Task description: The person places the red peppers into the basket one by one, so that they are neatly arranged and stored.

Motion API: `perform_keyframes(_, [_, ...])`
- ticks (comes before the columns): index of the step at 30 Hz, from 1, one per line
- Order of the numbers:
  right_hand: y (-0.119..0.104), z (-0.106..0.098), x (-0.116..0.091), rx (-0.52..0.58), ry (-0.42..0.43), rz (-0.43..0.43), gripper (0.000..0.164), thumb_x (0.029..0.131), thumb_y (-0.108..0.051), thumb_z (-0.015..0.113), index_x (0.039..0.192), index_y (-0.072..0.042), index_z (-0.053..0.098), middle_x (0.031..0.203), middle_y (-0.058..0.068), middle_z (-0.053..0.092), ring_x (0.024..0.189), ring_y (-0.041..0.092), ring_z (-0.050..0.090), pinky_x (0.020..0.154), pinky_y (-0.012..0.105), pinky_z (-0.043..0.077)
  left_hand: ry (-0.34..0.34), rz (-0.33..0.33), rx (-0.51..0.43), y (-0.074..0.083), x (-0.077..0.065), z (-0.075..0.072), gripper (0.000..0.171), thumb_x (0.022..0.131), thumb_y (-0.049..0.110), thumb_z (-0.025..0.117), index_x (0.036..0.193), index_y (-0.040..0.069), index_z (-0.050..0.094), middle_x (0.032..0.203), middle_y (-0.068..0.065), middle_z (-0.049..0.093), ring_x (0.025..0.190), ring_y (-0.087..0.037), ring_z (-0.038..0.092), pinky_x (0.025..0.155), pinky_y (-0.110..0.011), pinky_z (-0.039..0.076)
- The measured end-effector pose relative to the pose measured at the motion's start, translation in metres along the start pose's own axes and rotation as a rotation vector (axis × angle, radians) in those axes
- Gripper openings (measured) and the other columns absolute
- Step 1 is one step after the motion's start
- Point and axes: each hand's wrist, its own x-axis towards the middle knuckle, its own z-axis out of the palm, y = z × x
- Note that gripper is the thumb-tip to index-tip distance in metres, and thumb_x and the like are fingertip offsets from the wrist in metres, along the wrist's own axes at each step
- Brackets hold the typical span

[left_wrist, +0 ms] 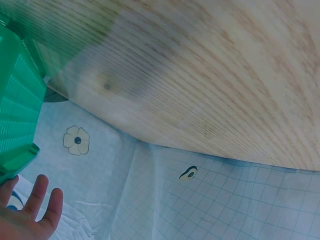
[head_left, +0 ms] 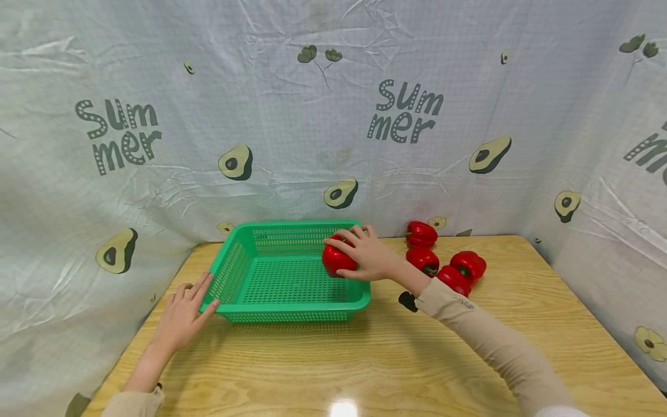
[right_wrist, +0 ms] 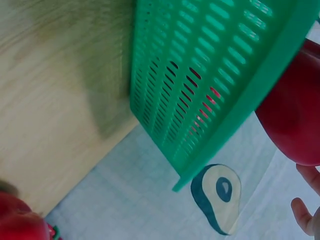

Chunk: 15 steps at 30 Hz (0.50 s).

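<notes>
My right hand (head_left: 371, 256) grips a red bell pepper (head_left: 336, 258) over the right end of a green plastic basket (head_left: 292, 307). In the right wrist view that bell pepper (right_wrist: 295, 110) shows past the basket's rim, with fingertips (right_wrist: 302, 212) under it. My left hand (head_left: 182, 313) rests at the basket's left rim, its fingers extended along the edge. The left wrist view has the fingers (left_wrist: 36, 196) spread just below the basket's corner (left_wrist: 20, 155). Inside, the basket's slotted floor shows bare.
Several more red bell peppers (head_left: 453, 280) lie on the wooden table (head_left: 292, 370) to the right of the basket, partly behind my right forearm. A small black object (head_left: 408, 301) shows beside the right sleeve. A printed sheet (head_left: 292, 133) hangs behind and along both sides.
</notes>
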Motion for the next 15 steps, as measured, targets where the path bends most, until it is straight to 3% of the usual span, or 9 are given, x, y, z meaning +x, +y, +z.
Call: perform_keyframes(15, [-0.002,0.024,0.003,-0.011,-0.111,-0.006,0.061,0.081,-0.047,0.057,0.133,-0.022,0.039,0.129,0.007,0.044,0.109,0.027,0.040,0.085,0.048,0.030,-0.006,-0.010,-0.004,0.001,0.001,-0.002,0.059,0.089,0.033,0.050,0.137,0.002,0.035,0.137,-0.019,0.039,0.106,-0.039,0.042,0.080,-0.054,0.034])
